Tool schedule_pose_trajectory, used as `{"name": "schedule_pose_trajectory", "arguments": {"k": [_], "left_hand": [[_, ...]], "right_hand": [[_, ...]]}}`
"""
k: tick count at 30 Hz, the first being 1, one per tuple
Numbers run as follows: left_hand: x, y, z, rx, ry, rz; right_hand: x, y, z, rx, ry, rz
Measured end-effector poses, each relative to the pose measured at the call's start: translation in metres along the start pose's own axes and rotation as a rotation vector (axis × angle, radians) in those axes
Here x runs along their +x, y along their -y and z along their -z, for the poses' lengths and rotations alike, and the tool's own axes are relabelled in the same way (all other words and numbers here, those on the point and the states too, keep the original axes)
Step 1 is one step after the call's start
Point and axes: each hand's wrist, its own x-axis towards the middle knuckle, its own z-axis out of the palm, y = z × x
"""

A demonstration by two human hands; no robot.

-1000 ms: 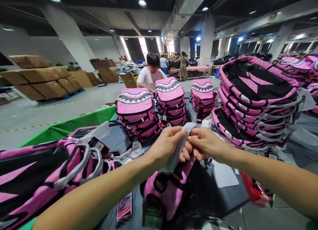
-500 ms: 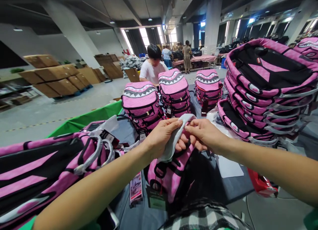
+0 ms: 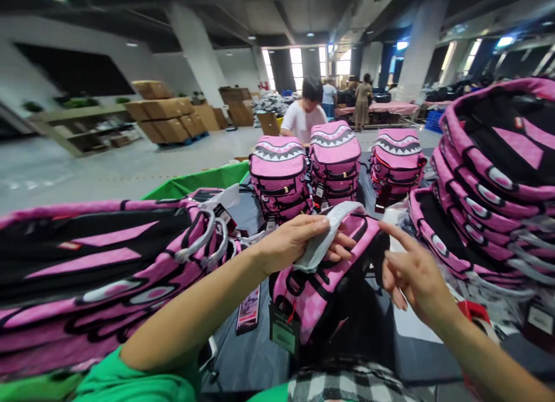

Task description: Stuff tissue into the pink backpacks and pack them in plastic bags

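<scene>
My left hand [image 3: 299,243] grips a greyish-white wrapped strap [image 3: 323,240] that arches over the pink backpack [image 3: 321,292] in front of me. Its thumb lies on top and the fingers curl beneath; whether the strap is joined to the backpack is hidden. My right hand [image 3: 410,269] is off to the right, its index finger stretched out and the others loosely bent, with nothing in it. The backpack's black side faces right. A dark hang tag [image 3: 284,329] dangles from its lower left, and a pink printed card [image 3: 248,314] lies beside it.
Pink backpacks with a toothed-mouth print [image 3: 280,170] stand across the table. A tall stack of pink-black backpacks [image 3: 481,199] rises at right; another pile [image 3: 108,257] lies at left. A green bin [image 3: 195,182] sits behind. A person in white [image 3: 301,121] works opposite.
My right hand has let go of the wrapped strap and moved right, its fingers opening. My left hand still holds the strap. The view has turned left.
</scene>
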Motion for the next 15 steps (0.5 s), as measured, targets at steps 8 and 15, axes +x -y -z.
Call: {"name": "schedule_pose_trajectory", "arguments": {"k": [8,15], "left_hand": [[-0.05,0.036,0.057,0.816,-0.364,-0.493],[-0.023,0.048,0.038,0.881,-0.917,-0.645]], "right_hand": [[0.009,-0.094,0.001,-0.482,0.134,0.261],[0.113,-0.089,-0.044,-0.592,0.301,0.488]]}}
